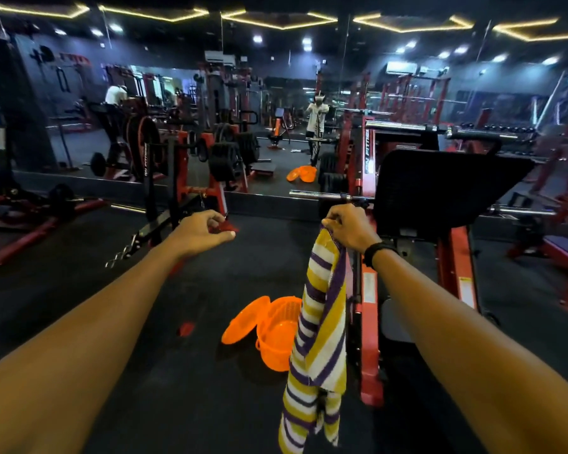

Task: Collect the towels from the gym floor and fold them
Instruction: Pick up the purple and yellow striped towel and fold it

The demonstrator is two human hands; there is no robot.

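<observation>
A towel [318, 339] striped in yellow, purple and white hangs straight down from my right hand [350, 228], which is shut on its top edge at arm's length. My left hand [204, 231] is stretched out beside it, about a hand's width to the left, fingers loosely curled and holding nothing. An orange plastic basket [277, 335] stands on the dark floor below, partly hidden behind the towel, with its orange lid [243, 319] leaning against its left side.
A red and black weight machine [440, 204] stands close on the right. A red plate-loaded rack [194, 158] is ahead on the left. A wall mirror [289, 126] ahead reflects the gym and a person. A small red mark [186, 329] lies on the floor.
</observation>
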